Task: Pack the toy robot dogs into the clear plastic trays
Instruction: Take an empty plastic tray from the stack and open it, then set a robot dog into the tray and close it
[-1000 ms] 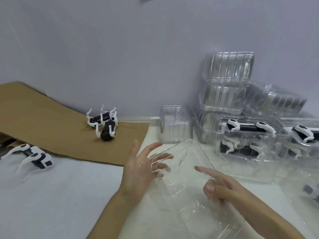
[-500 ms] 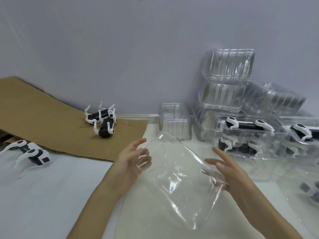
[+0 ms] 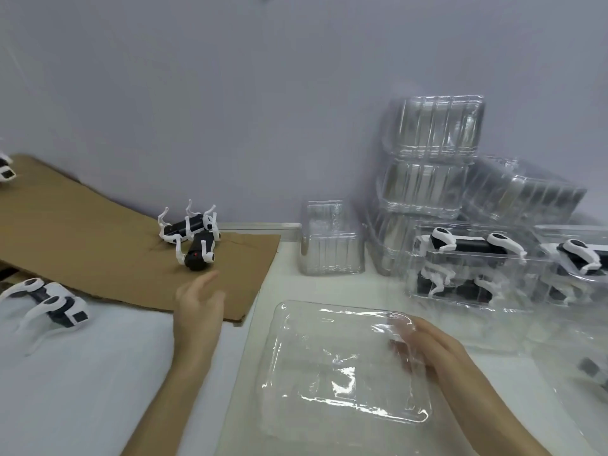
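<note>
An empty clear plastic tray (image 3: 342, 366) lies flat on the white table in front of me. My right hand (image 3: 431, 350) holds its right rim, the fingers showing through the plastic. My left hand (image 3: 197, 304) is off the tray, open, stretched out over the edge of the brown cardboard (image 3: 98, 251). Just beyond its fingertips two black-and-white toy robot dogs (image 3: 194, 238) lie tangled on the cardboard, legs up. Another toy dog (image 3: 49, 301) lies on the white foam sheet at the left.
Packed trays with dogs inside (image 3: 467, 268) stand at the right, with stacks of empty clear trays (image 3: 431, 159) behind them against the wall. A small clear tray (image 3: 329, 241) stands upright at the back. A further dog part (image 3: 5, 169) shows at the far left edge.
The tray, held tilted in the air by both hands, now lies flat on the table. My left hand has let go and moved left towards the two dogs on the cardboard.
</note>
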`<state>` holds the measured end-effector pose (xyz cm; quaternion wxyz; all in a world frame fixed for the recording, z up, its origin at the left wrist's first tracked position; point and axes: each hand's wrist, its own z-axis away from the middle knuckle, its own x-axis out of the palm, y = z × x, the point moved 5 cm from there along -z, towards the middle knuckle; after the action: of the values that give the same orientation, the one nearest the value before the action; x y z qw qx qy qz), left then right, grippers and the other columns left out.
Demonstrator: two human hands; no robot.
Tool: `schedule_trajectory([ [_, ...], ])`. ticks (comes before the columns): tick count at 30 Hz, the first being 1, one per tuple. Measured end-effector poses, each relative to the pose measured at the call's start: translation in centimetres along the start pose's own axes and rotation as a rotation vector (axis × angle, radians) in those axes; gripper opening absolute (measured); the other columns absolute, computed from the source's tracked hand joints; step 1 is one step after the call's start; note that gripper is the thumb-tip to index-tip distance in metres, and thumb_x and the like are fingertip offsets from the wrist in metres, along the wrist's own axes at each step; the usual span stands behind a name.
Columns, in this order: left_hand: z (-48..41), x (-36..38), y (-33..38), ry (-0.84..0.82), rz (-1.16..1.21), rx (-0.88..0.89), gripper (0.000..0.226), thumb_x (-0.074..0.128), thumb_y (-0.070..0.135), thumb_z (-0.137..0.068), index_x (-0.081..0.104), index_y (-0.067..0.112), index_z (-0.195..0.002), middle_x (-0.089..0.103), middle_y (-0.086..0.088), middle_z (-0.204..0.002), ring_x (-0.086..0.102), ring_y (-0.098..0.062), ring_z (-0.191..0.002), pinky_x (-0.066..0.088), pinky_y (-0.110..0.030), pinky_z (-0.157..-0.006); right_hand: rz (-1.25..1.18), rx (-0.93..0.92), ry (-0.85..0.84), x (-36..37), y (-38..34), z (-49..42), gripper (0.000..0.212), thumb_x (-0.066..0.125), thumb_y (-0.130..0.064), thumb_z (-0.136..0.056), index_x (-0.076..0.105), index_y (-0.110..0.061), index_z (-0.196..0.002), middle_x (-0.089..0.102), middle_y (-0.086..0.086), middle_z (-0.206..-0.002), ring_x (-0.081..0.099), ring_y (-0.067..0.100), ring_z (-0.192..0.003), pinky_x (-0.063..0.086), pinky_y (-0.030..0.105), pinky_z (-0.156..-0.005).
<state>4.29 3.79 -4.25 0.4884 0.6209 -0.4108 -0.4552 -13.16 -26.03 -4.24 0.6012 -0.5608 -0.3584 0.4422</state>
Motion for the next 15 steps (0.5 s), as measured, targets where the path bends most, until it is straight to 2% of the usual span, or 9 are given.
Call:
schedule_trajectory([
  [3, -2.1, 1.0, -0.7, -0.063, -0.082, 0.056, 0.046, 0.053, 0.002, -0.094, 0.061, 0.019, -0.136, 0.044, -0.003, -0.146, 0.048, -0.024, -0.132, 0.039, -0.046, -0.113, -0.010, 0.003, 0.009, 0.2, 0.4, -0.2, 0.022, 0.061, -0.036, -0.093, 0.076, -0.038, -0.110, 0.072, 0.002, -0.113, 0.062, 0.029, -0.113, 0.043, 0.045, -0.111],
  [5, -3.9, 1.3, -0.9, -0.097, -0.112, 0.063, 0.049, 0.052, 0.000, -0.094, 0.059, 0.016, -0.140, 0.043, -0.012, -0.150, 0.050, -0.034, -0.131, 0.040, -0.054, -0.112, -0.038, 0.001, 0.018, 0.2, 0.4, -0.1, 0.025, 0.065, -0.040, -0.086, 0.076, -0.040, -0.109, 0.074, -0.009, -0.110, 0.066, 0.018, -0.109, 0.046, 0.036, -0.106],
  [7, -5.4, 1.3, -1.0, -0.085, -0.133, 0.091, 0.050, 0.051, 0.000, -0.094, 0.059, 0.017, -0.140, 0.039, -0.011, -0.153, 0.057, -0.038, -0.119, 0.046, -0.055, -0.104, -0.040, -0.008, 0.006, 0.4, -0.1, -0.1, 0.029, 0.066, -0.047, -0.077, 0.077, -0.043, -0.103, 0.075, -0.014, -0.102, 0.069, 0.006, -0.097, 0.049, 0.025, -0.091],
  [10, -7.5, 1.3, -1.0, -0.071, -0.178, 0.110, 0.047, 0.052, 0.000, -0.094, 0.062, 0.015, -0.137, 0.034, -0.004, -0.156, 0.060, -0.031, -0.087, 0.053, -0.046, -0.083, -0.046, -0.017, -0.004, 0.3, -0.6, -0.1, 0.037, 0.065, -0.052, -0.068, 0.078, -0.040, -0.101, 0.072, -0.019, -0.084, 0.064, -0.005, -0.079, 0.043, 0.012, -0.071],
  [11, -8.1, 1.4, -0.9, -0.069, -0.190, 0.096, 0.045, 0.052, 0.001, -0.095, 0.061, 0.014, -0.137, 0.032, -0.001, -0.158, 0.061, -0.031, -0.087, 0.053, -0.045, -0.084, -0.042, -0.019, -0.005, 0.2, -0.5, -0.3, 0.039, 0.064, -0.052, -0.070, 0.078, -0.038, -0.103, 0.071, -0.020, -0.081, 0.062, -0.006, -0.076, 0.042, 0.011, -0.068],
  [15, -9.8, 2.0, -0.2, -0.071, -0.246, 0.098, 0.041, 0.052, 0.005, -0.097, 0.059, 0.007, -0.138, 0.026, 0.000, -0.162, 0.057, -0.035, -0.120, 0.049, -0.046, -0.098, -0.039, -0.014, 0.004, 0.2, -0.4, -0.5, 0.022, 0.065, -0.038, -0.089, 0.077, -0.031, -0.106, 0.067, -0.019, -0.072, 0.057, -0.007, -0.063, 0.039, 0.009, -0.060],
])
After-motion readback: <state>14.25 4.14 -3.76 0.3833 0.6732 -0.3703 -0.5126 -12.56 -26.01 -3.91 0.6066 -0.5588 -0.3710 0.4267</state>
